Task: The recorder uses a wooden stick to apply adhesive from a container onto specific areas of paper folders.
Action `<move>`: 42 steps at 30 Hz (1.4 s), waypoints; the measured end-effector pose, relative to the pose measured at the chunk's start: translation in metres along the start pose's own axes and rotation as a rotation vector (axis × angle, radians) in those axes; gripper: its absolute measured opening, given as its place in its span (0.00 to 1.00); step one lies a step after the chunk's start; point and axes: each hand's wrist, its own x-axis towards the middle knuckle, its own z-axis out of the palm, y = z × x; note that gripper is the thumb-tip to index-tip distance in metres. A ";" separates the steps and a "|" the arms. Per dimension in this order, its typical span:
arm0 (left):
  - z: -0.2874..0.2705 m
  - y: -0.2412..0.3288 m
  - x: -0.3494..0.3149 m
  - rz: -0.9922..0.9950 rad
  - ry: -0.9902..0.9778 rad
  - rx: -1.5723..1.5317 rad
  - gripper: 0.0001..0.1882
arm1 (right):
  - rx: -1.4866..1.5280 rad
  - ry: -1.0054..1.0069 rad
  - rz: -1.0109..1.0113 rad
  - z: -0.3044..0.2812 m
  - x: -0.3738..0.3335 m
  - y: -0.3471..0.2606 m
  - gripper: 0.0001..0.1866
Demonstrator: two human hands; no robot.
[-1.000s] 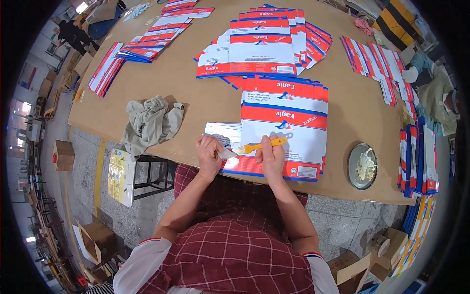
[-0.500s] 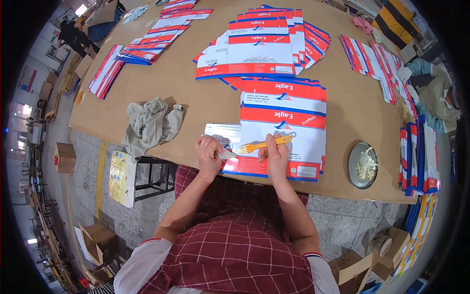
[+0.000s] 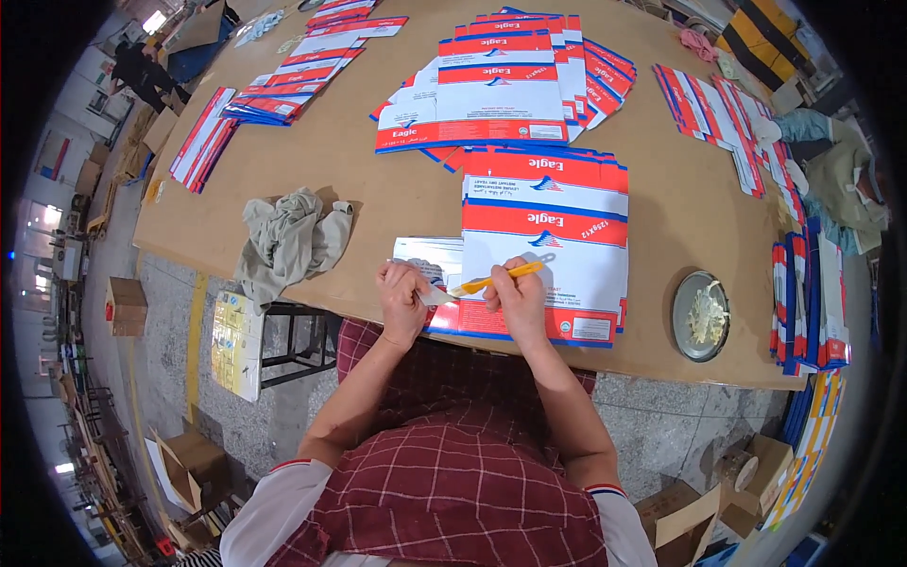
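A brush with a yellow handle (image 3: 522, 269) is gripped in my right hand (image 3: 521, 300), its bristles pointing left. The bristles meet or nearly meet a pale flap (image 3: 433, 295) that my left hand (image 3: 402, 299) pinches between closed fingers. Beneath both hands lies a stack of flat printed cartons (image 3: 586, 250) in red, white and blue, near the table's front edge. Part of one carton (image 3: 427, 249) sticks out on the stack's left side, partly behind my left hand. On the right, a round dish (image 3: 699, 352) holds a cream-coloured paste.
A crumpled grey-green cloth (image 3: 295, 236) lies left on the brown table (image 3: 397, 198). More flat cartons (image 3: 496, 90) are piled behind the stack, with others (image 3: 293, 80) at far left. Another person's sleeve (image 3: 803, 128) reaches in at right, by further cartons (image 3: 727, 132). A stool (image 3: 236, 345) stands below left.
My right hand has shifted slightly left, tilting the brush so its bristles come toward the pale flap. My left hand keeps its pinch nearly in place.
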 end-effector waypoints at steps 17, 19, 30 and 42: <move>0.000 0.000 0.001 0.014 0.007 -0.006 0.10 | 0.051 -0.019 0.144 -0.001 0.007 -0.008 0.07; 0.000 -0.001 0.001 0.016 0.016 -0.003 0.10 | 0.060 -0.052 0.164 -0.007 0.008 -0.007 0.07; 0.001 0.003 0.002 -0.001 0.004 -0.008 0.10 | 0.028 -0.023 0.123 -0.001 0.009 -0.012 0.09; 0.001 0.001 0.000 0.004 0.004 -0.006 0.10 | 0.089 0.026 0.145 -0.004 0.011 -0.008 0.07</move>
